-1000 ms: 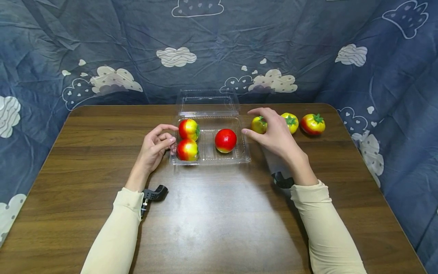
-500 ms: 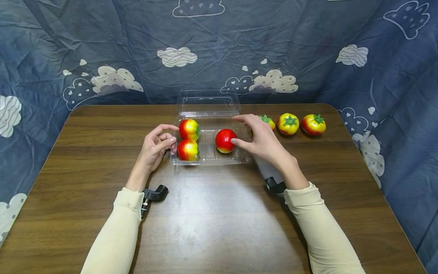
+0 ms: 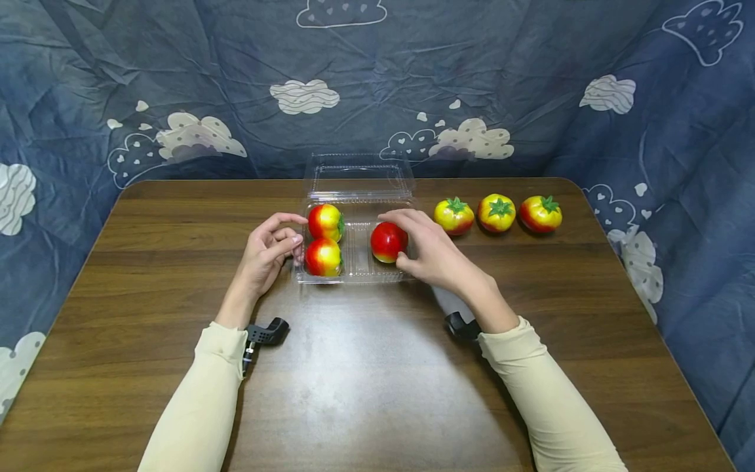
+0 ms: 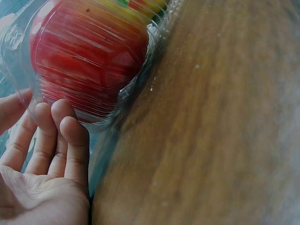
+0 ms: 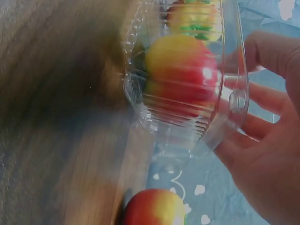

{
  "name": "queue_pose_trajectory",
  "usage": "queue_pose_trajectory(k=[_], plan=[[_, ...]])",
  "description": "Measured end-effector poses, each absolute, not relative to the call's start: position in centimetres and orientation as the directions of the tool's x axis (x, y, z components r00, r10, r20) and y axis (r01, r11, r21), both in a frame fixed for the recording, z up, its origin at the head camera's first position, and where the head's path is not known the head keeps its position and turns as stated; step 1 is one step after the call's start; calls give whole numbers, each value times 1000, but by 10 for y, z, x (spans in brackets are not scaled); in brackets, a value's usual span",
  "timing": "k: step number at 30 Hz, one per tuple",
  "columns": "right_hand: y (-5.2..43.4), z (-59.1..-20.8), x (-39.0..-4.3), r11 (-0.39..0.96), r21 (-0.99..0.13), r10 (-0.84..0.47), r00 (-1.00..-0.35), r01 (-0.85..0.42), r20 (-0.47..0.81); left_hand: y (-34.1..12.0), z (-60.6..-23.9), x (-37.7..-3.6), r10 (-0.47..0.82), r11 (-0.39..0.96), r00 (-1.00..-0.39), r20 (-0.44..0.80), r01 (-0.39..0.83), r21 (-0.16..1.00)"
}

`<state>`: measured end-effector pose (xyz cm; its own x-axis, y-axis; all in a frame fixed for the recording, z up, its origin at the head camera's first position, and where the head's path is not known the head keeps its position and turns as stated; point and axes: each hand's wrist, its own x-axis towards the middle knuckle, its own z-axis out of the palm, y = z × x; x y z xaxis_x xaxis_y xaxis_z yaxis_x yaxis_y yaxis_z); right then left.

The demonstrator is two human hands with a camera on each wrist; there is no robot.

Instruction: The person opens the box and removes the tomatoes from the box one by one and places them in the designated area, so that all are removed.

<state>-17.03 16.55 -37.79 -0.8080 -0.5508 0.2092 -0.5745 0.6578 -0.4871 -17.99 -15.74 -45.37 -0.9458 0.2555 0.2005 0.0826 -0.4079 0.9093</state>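
Observation:
A clear plastic clamshell tray (image 3: 360, 274) sits mid-table with its lid (image 3: 358, 176) lying open behind it. Two red-yellow tomatoes (image 3: 324, 223) (image 3: 322, 257) fill its left side and a red tomato (image 3: 383, 242) lies on the right. My right hand (image 3: 407, 239) reaches in over the tray's right end, with its fingers curled over the red tomato's top and its thumb at the near side. My left hand (image 3: 297, 233) rests against the tray's left wall. In the left wrist view its fingertips (image 4: 65, 126) touch the clear plastic in front of a tomato (image 4: 89, 56).
Three loose tomatoes (image 3: 453, 216) (image 3: 497, 213) (image 3: 540, 214) stand in a row on the brown wooden table (image 3: 366, 367), right of the tray. A blue cloud-print cloth (image 3: 177, 78) hangs behind and around the table. Black wrist mounts (image 3: 267, 331) show below both sleeves.
My right hand has moved left, from beside the nearest loose tomato to the red tomato in the tray. The left hand and all the tomatoes have stayed in place.

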Motion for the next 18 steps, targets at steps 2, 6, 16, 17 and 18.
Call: queue_pose_trajectory(k=[2,6,16,17,18], plan=[[164,-379,-169,672,-479,-559,-811,-564,171,-158,-454,-180,257,-408,-945,201,82,909],[161,-380,-167,701,-444,-578,-809,-558,106,-157,-454,-179,257,-408,-945,203,84,909],[157,-382,-165,716,-414,-569,-813,-563,122,-158,-455,-180,252,-412,-945,209,90,907],[157,-383,-165,713,-418,-569,-813,-564,126,-158,-455,-180,250,-409,-946,208,91,908],[157,-383,-165,712,-418,-568,-813,-564,130,-158,-455,-180,250,-407,-946,207,91,909]])
